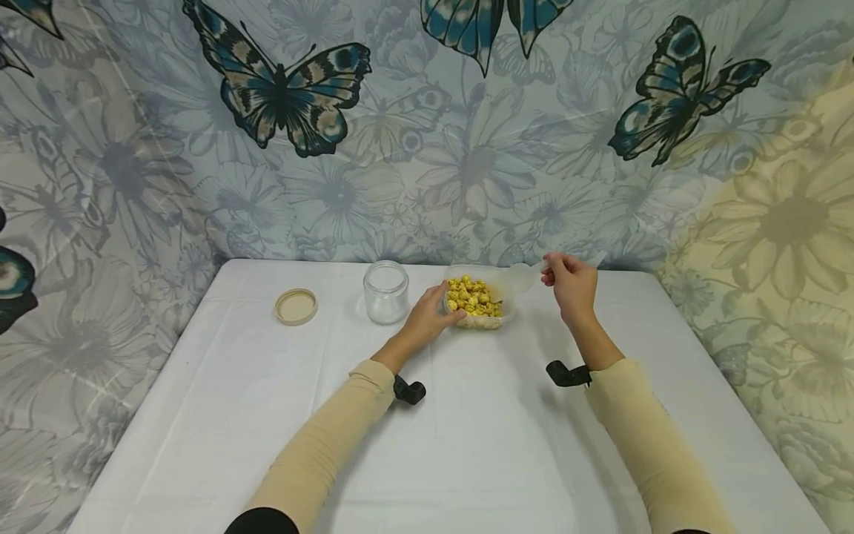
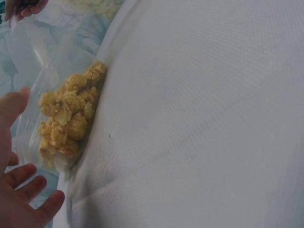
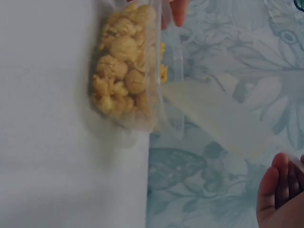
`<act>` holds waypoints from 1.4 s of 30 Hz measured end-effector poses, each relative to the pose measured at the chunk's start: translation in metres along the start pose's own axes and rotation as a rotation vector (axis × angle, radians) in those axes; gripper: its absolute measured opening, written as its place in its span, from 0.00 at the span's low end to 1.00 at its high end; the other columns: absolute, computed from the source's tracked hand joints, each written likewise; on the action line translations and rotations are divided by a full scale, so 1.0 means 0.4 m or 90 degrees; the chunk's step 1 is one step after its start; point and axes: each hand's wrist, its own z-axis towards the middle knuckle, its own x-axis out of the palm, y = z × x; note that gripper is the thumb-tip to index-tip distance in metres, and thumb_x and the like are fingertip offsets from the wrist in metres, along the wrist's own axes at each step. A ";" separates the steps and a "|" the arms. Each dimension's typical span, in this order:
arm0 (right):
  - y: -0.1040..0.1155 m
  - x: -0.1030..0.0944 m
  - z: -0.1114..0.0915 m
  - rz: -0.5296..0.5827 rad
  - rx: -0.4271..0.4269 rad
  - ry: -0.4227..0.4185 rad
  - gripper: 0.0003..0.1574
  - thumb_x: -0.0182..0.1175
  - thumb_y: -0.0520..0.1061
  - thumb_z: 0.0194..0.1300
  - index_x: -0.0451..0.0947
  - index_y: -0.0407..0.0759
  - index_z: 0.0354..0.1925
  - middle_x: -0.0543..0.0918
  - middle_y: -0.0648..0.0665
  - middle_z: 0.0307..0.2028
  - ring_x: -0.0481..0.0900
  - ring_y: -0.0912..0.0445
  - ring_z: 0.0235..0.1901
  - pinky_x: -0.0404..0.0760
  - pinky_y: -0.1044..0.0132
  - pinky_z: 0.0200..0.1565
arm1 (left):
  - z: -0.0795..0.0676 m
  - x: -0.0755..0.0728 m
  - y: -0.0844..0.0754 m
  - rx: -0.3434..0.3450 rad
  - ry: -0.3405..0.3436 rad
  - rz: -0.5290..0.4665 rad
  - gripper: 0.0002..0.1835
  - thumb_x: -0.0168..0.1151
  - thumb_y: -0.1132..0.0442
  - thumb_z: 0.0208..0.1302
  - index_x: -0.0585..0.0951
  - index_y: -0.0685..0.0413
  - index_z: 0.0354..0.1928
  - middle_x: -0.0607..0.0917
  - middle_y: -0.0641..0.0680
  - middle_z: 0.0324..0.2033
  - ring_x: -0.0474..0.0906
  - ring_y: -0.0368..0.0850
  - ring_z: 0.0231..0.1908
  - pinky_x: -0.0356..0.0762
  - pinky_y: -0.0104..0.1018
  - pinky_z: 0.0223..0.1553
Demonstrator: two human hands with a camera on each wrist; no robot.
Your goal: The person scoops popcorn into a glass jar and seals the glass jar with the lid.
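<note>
A clear plastic container (image 1: 494,322) of yellow popcorn (image 1: 472,295) stands at the table's far side, right of the middle. My left hand (image 1: 430,315) holds its left side, thumb toward the front and fingers spread along the side. Raised to the right of the container, my right hand (image 1: 574,283) grips the handle of a translucent plastic scoop (image 1: 523,278). In the right wrist view the scoop's blade (image 3: 223,118) points toward the container's rim and looks empty. Fingers of the right hand curl round the handle; part of the handle is hidden.
An uncovered glass jar (image 1: 385,297) stands just left of my left hand. Farther left lies a round beige lid (image 1: 296,307). A white cloth covers the table (image 1: 460,445), and a butterfly-patterned backdrop (image 1: 467,170) rises behind its far edge.
</note>
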 end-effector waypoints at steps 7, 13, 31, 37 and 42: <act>0.009 0.017 0.014 -0.207 -0.130 0.003 0.20 0.53 0.42 0.70 0.83 0.26 0.35 0.78 0.49 0.18 0.73 0.70 0.15 0.74 0.80 0.21 | 0.002 0.002 -0.008 0.005 0.001 -0.007 0.45 0.61 0.44 0.66 0.51 0.52 0.77 0.59 0.62 0.73 0.58 0.60 0.72 0.60 0.55 0.71; -0.014 0.040 0.023 -0.200 -0.025 0.024 0.21 0.51 0.43 0.71 0.83 0.25 0.36 0.76 0.54 0.16 0.74 0.69 0.13 0.76 0.78 0.20 | 0.004 0.002 -0.013 0.009 -0.005 0.002 0.45 0.61 0.44 0.66 0.52 0.53 0.77 0.60 0.62 0.72 0.59 0.60 0.71 0.62 0.54 0.70; -0.083 0.074 0.019 -0.024 0.321 0.059 0.21 0.53 0.45 0.73 0.76 0.30 0.53 0.74 0.56 0.16 0.71 0.67 0.17 0.74 0.77 0.22 | -0.002 -0.001 -0.011 0.001 -0.014 0.032 0.47 0.64 0.43 0.63 0.53 0.52 0.77 0.62 0.62 0.72 0.60 0.59 0.71 0.62 0.52 0.71; -0.105 0.084 0.006 0.035 0.392 0.056 0.11 0.55 0.45 0.72 0.76 0.38 0.44 0.74 0.55 0.18 0.70 0.65 0.20 0.73 0.76 0.24 | 0.000 -0.001 -0.011 0.002 -0.015 0.038 0.47 0.64 0.43 0.62 0.54 0.54 0.76 0.62 0.63 0.72 0.59 0.60 0.72 0.60 0.52 0.71; -0.099 0.085 0.003 0.074 0.424 0.018 0.10 0.55 0.46 0.72 0.76 0.40 0.42 0.74 0.54 0.19 0.70 0.64 0.22 0.73 0.76 0.24 | 0.000 -0.002 -0.007 -0.002 -0.016 0.033 0.48 0.64 0.43 0.61 0.54 0.54 0.76 0.62 0.61 0.72 0.59 0.58 0.72 0.60 0.50 0.72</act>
